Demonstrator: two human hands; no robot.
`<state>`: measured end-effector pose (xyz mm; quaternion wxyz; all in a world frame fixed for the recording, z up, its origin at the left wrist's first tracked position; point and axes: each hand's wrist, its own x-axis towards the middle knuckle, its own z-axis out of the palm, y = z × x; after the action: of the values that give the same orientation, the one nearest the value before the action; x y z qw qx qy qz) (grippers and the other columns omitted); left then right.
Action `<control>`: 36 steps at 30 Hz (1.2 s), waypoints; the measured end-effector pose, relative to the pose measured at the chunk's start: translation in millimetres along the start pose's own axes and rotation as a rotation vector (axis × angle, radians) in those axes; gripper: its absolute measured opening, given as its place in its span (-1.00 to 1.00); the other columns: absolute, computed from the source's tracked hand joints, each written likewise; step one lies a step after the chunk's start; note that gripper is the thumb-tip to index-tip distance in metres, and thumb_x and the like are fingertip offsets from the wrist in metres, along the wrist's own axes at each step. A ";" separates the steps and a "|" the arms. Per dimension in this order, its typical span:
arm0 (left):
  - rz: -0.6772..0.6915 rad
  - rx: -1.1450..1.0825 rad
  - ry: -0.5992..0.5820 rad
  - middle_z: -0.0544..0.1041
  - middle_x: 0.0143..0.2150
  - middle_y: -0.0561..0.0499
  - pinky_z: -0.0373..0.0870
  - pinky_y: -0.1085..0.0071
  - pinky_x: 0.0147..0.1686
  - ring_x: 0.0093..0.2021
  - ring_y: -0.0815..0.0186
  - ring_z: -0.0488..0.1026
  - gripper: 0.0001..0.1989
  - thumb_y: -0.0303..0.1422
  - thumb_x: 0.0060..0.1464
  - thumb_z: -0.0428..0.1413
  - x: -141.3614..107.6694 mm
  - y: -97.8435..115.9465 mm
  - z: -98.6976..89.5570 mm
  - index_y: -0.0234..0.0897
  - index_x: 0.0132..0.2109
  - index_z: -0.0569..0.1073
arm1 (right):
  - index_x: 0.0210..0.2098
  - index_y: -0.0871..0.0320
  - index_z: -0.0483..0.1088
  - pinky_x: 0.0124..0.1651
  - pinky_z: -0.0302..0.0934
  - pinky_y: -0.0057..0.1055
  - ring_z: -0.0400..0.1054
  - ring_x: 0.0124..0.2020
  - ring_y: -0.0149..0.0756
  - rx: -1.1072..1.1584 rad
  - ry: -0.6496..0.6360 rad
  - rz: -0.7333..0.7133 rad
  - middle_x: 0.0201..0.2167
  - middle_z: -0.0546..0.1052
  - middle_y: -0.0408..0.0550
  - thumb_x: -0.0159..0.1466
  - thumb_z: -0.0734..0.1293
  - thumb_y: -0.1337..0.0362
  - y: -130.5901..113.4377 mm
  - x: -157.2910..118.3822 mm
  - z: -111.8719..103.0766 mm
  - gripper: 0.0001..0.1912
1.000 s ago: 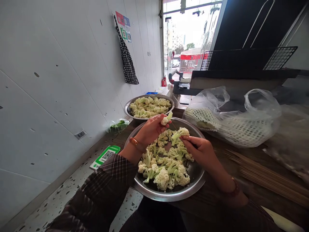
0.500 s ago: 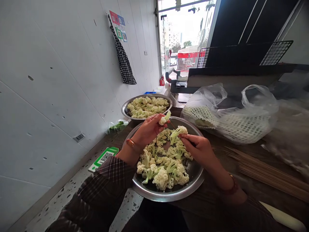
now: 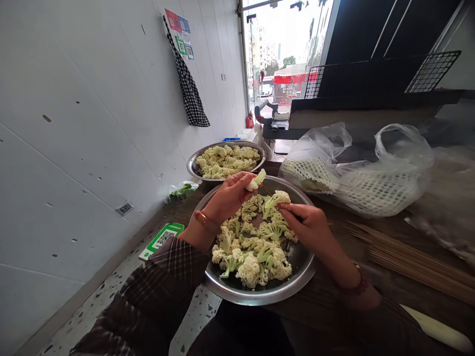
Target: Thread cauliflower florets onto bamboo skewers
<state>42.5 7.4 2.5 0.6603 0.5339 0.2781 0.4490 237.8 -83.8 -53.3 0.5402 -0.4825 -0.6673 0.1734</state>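
Note:
Over the near metal basin point(image 3: 256, 298), my left hand point(image 3: 233, 196) pinches a small cauliflower floret point(image 3: 257, 181), its pale stem pointing up and to the right. A thin skewer point(image 3: 266, 190) runs from this hand toward the other floret; its ends are hidden. Closed around the base of a larger cauliflower floret point(image 3: 278, 198) is my right hand point(image 3: 308, 223), thumb and fingertips together. Whether the skewer pierces either floret, I cannot tell. Beneath both hands, several cut cauliflower pieces point(image 3: 249, 271) lie in the basin.
Behind stands a second metal basin point(image 3: 193, 168) full of cauliflower. Clear plastic bags point(image 3: 374, 190) with net-wrapped contents sit at right, near a bundle of thin skewers point(image 3: 411, 259) and a pale handle point(image 3: 438, 329). A green QR-code sign point(image 3: 162, 241) is at left.
Both hands keep their hold on the florets and have barely moved. The camera view has shifted slightly, so the surroundings sit a little differently.

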 end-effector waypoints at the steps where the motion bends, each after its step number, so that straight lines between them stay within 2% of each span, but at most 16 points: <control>1: 0.000 0.000 0.002 0.57 -0.33 -0.06 0.21 0.55 -0.51 -0.42 0.43 0.44 -0.70 -0.21 0.06 0.30 -0.4 0.2 0.5 -0.37 -0.19 0.51 | -0.20 0.07 0.67 -0.12 0.47 -0.23 0.61 -0.19 -0.09 0.000 0.003 0.001 -0.20 0.71 -0.03 0.33 0.33 0.22 -0.4 -0.3 -0.3 -0.76; 5: -0.030 -0.025 0.012 0.57 -0.30 -0.09 0.22 0.54 -0.51 -0.41 0.41 0.45 -0.80 -0.32 0.08 0.23 -2.1 1.6 3.0 -0.35 -0.19 0.45 | -0.20 0.09 0.66 -0.13 0.47 -0.24 0.61 -0.18 -0.09 -0.001 0.001 0.003 -0.19 0.71 -0.05 0.33 0.32 0.21 -1.3 -1.0 -0.4 -0.76; 9: -0.071 -0.046 0.034 0.56 -0.32 -0.10 0.22 0.55 -0.52 -0.42 0.40 0.45 -0.86 -0.44 0.02 0.16 -1.0 0.3 4.3 -0.36 -0.24 0.39 | -0.19 0.07 0.66 -0.07 0.47 -0.21 0.61 -0.16 -0.08 -0.021 -0.005 -0.002 -0.17 0.70 -0.05 0.32 0.34 0.22 0.3 -1.5 0.9 -0.77; 13: -0.090 -0.062 0.029 0.54 -0.32 -0.11 0.22 0.55 -0.53 -0.43 0.41 0.43 -0.83 -0.34 0.08 0.16 1.7 -3.8 3.1 -0.37 -0.24 0.40 | -0.18 0.04 0.67 -0.07 0.48 -0.20 0.62 -0.17 -0.07 -0.049 0.000 -0.017 -0.16 0.70 -0.06 0.31 0.34 0.23 2.6 -1.7 2.2 -0.77; 19: -0.072 -0.022 0.033 0.54 -0.34 -0.07 0.20 0.56 -0.53 -0.43 0.43 0.43 -0.88 -0.45 -0.01 0.17 2.1 -7.7 1.1 -0.33 -0.31 0.36 | -0.21 0.00 0.67 -0.12 0.48 -0.21 0.62 -0.19 -0.07 -0.092 -0.024 -0.058 -0.20 0.70 -0.07 0.33 0.31 0.23 -0.1 -2.6 0.9 -0.76; 23: -0.064 0.002 0.016 0.53 -0.36 -0.06 0.17 0.57 -0.53 -0.44 0.46 0.40 -0.83 -0.41 0.01 0.22 -0.4 -7.7 2.1 -0.33 -0.34 0.35 | -0.28 0.01 0.65 -0.15 0.47 -0.24 0.61 -0.21 -0.08 -0.149 -0.034 -0.084 -0.22 0.71 -0.08 0.35 0.30 0.23 -3.2 -4.6 -0.6 -0.76; 30: -0.062 -0.021 -0.017 0.52 -0.38 -0.07 0.15 0.56 -0.54 -0.47 0.47 0.37 -0.83 -0.40 0.03 0.23 -3.9 -7.7 5.6 -0.34 -0.37 0.36 | -0.26 0.05 0.63 -0.11 0.46 -0.27 0.61 -0.20 -0.12 -0.188 -0.015 -0.116 -0.20 0.70 -0.02 0.37 0.30 0.22 -1.7 -7.4 -0.5 -0.77; 36: -0.100 -0.036 -0.047 0.53 -0.37 -0.07 0.23 0.56 -0.47 -0.41 0.45 0.42 -0.78 -0.35 0.01 0.29 -5.1 -8.6 3.4 -0.35 -0.36 0.39 | -0.33 0.04 0.61 -0.17 0.45 -0.28 0.61 -0.24 -0.12 -0.171 -0.004 -0.115 -0.25 0.70 -0.02 0.37 0.31 0.20 -1.8 -8.5 -0.3 -0.76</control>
<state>45.6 1.1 -5.4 0.6978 0.5179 0.2807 0.4075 236.9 -91.8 -56.5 0.5048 -0.4872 -0.7074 0.0857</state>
